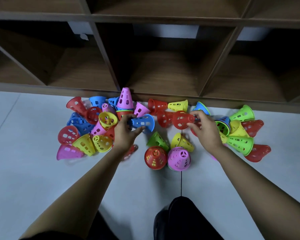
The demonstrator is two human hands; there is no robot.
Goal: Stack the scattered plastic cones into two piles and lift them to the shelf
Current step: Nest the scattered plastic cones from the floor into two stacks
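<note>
Gripping perforated plastic cones: L hand (126, 131) blue cone (143, 122), R hand (205, 128) red cone (182, 119).

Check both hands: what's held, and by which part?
Left hand grips a blue cone by its narrow end; right hand pinches a red cone, also near its narrow end.

Perforated plastic cones (240, 143) in red, blue, yellow, green and pink lie scattered on the floor along the foot of the wooden shelf (163, 98), most tipped on their sides. A tall stack (125, 101) topped in pink stands upright against the shelf base. An upright red cone (155, 157) and an upright pink cone (178, 158) stand side by side, touching. A blue cone (142, 122) lies sideways in the left grip (126, 130), and a held red cone (181, 119) lies sideways in the right grip (204, 129).
</note>
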